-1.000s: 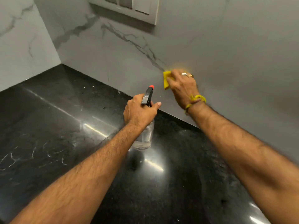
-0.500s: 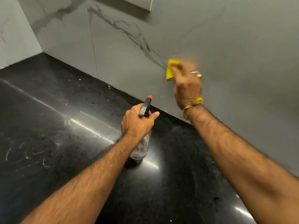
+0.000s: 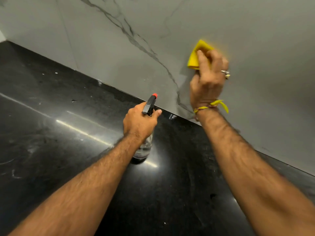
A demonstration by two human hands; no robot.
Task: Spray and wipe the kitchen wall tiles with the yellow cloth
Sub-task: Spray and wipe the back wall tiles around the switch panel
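I am pressing the yellow cloth (image 3: 196,57) against the grey wall tiles (image 3: 255,40) with my right hand (image 3: 208,79), its grip curled round the folded fabric, above the counter (image 3: 51,133). My left hand (image 3: 139,123) is wrapping the spray bottle (image 3: 144,143), which is standing upright on the counter, lower and to the left of the cloth, nozzle pointing at the wall.

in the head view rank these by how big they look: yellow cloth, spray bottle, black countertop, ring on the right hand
1. black countertop, fills most of the lower frame
2. spray bottle, though the left hand hides its middle
3. yellow cloth, partly under the right hand, so its rank below the bottle is unsure
4. ring
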